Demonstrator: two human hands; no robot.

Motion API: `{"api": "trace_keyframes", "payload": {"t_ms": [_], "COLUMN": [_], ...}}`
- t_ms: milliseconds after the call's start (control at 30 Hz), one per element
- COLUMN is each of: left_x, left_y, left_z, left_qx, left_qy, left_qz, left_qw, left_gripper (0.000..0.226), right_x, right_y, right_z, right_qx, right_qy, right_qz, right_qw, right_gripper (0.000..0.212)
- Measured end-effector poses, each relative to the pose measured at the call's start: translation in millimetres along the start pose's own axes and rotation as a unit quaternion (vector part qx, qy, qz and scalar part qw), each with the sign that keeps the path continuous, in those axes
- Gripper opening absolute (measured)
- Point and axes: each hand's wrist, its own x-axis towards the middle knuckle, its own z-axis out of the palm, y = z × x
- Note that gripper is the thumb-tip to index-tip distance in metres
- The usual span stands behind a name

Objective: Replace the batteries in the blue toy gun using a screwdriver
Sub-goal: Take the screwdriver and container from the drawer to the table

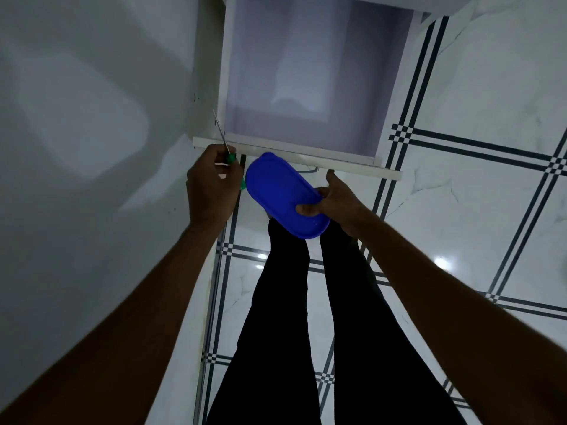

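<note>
My left hand (211,185) grips a green-handled screwdriver (221,139); its thin metal shaft points up and away past the drawer's front edge. My right hand (329,200) holds a blue oval lidded container (283,194) by its near right end, thumb on top of the lid. The container hangs in the air just in front of the open drawer (306,87). No toy gun or batteries show in this view.
The white drawer stands pulled out from a white cabinet (92,118) on the left; its inside looks bare. Below are my legs in black trousers (306,317) on a glossy white tiled floor (475,210) with dark stripe lines.
</note>
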Motion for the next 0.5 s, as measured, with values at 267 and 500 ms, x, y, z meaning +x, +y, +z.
{"api": "trace_keyframes", "payload": {"t_ms": [267, 500], "left_x": [21.3, 54.1], "left_y": [-3.8, 5.7], "left_z": [19.7, 29.6], "left_qx": [-0.01, -0.006], "left_qy": [0.022, 0.021], "left_qz": [0.011, 0.03], "left_qw": [1.0, 0.999], "left_gripper": [0.021, 0.021], "right_x": [7.0, 34.4], "right_y": [-28.5, -58.8], "right_z": [-31.0, -55.2], "right_qx": [0.081, 0.109], "right_qy": [0.007, 0.03], "right_qz": [-0.023, -0.071], "right_qw": [0.996, 0.991], "right_gripper": [0.135, 0.134]}}
